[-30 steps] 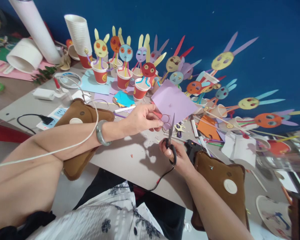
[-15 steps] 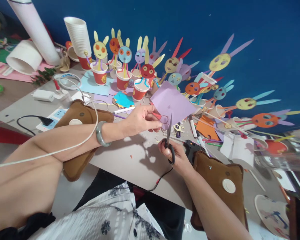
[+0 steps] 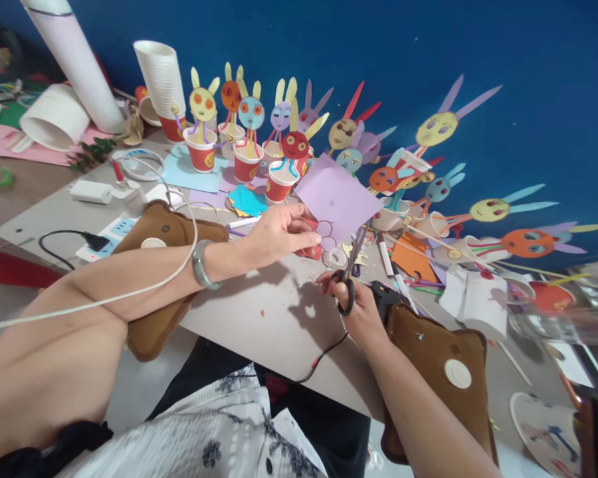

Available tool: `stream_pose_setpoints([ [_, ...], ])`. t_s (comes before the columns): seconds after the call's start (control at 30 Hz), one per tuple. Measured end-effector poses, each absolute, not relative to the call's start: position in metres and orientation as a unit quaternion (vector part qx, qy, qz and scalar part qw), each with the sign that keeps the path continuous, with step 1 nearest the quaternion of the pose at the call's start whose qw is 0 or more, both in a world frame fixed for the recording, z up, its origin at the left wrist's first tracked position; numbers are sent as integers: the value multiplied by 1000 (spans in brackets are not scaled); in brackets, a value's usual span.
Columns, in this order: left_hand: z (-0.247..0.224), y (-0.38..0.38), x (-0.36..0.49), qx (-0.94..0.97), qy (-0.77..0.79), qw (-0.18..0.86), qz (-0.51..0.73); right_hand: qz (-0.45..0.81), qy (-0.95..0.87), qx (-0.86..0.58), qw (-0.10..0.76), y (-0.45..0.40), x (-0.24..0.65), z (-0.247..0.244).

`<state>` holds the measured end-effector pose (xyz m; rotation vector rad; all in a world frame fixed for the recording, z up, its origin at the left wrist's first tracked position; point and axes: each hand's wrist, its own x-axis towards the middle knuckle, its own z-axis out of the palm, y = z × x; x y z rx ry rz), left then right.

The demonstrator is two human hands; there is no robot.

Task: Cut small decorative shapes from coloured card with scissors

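Observation:
My left hand (image 3: 286, 232) pinches the near corner of a purple sheet of paper (image 3: 339, 192). Small circles outlined in red are drawn close to my fingertips, and a piece of red paper (image 3: 309, 251) shows beneath them. In my right hand (image 3: 357, 302) is a pair of scissors (image 3: 351, 275) with black handles, my fingers through the loops and the blades pointing up. The blade tips reach the right edge of the purple sheet; whether they touch it I cannot tell. Both hands are held above the grey table (image 3: 259, 332).
Behind the sheet stand several paper cups (image 3: 280, 184) bearing paper rabbit figures. Brown cushion-like pads (image 3: 441, 372) lie under both forearms. A white cable (image 3: 104, 302) crosses my left arm. A power strip (image 3: 114, 236) is at left, a stack of cups (image 3: 159, 79) behind it.
The scissors have shifted right and tilted, from over the drawn circles to the sheet's right edge. The purple sheet has turned and moved slightly left in my left hand.

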<state>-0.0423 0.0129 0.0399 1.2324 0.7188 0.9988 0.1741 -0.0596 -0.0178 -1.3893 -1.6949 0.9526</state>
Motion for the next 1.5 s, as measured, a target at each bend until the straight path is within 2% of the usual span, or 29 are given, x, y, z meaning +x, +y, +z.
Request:
stream_pose_setpoints([
  [0.17, 39, 15, -42, 534, 324, 646, 439, 299, -655, -565, 403, -61, 172, -14],
  [0.33, 36, 17, -43, 542, 311, 638, 450, 326, -648, -542, 425, -62, 172, -11],
  [0.7, 40, 15, -44, 549, 321, 638, 434, 411, -699, -493, 315, -64, 172, -5],
  [1.5, 36, 13, -41, 560, 312, 658, 396, 415, -692, -510, 297, -64, 171, -5],
])
